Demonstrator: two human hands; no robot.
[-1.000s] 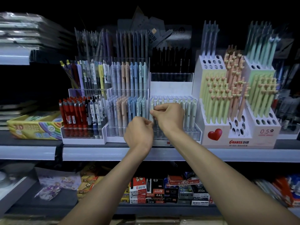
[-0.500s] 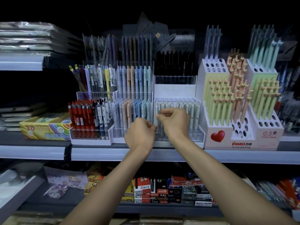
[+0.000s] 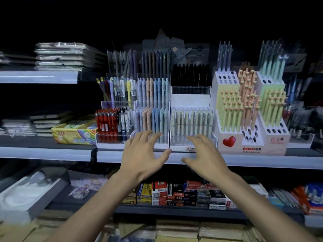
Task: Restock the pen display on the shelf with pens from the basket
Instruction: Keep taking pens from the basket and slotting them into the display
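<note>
Pens (image 3: 191, 123) are seemingly filling this display (image 3: 192, 147) tier; left hand (image 3: 143, 154) and right hand (image 3: 204, 155) are hovering, fingers spread, gripping nothing. Basket isn't showing.

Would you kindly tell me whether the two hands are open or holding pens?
Open: the left hand and right hand both show spread fingers and hold nothing.

Grey shelf (image 3: 262, 161) — clear pen display (image 3: 176, 141), heart-marked stand (image 3: 236, 151), yellow box (image 3: 70, 135)
</note>
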